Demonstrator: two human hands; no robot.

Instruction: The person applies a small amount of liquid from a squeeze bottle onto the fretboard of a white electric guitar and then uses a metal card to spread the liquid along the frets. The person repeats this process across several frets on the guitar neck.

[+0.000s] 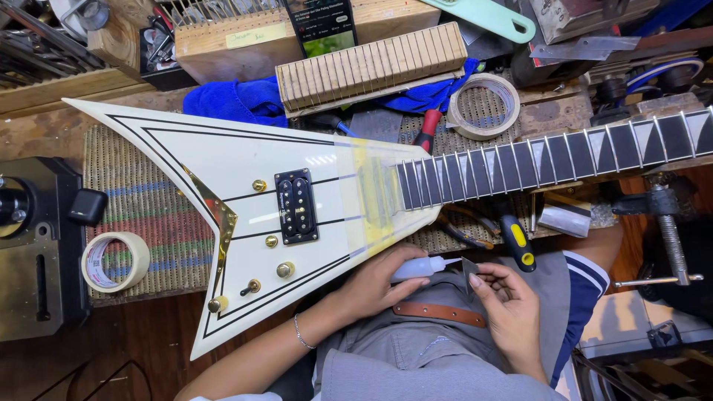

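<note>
A cream V-shaped electric guitar body point(245, 186) with black pinstripes, gold knobs and a black pickup lies across the bench on a woven mat. Its dark fretboard neck point(549, 157) runs to the right. My left hand point(379, 282) grips a small white squeeze bottle point(420, 268) with its nozzle pointing right. My right hand point(505, 308) pinches a small thin grey piece point(469, 266) right at the nozzle tip. Both hands are over my lap, just below the guitar's lower edge.
Rolls of masking tape lie at left point(115, 261) and at upper right point(483, 105). A wooden fret block point(371, 67), a blue cloth point(238, 100), a phone point(321, 26), a yellow-handled tool point(516, 239) and a neck support clamp point(665, 223) crowd the bench. A black machine point(37, 245) stands at the left.
</note>
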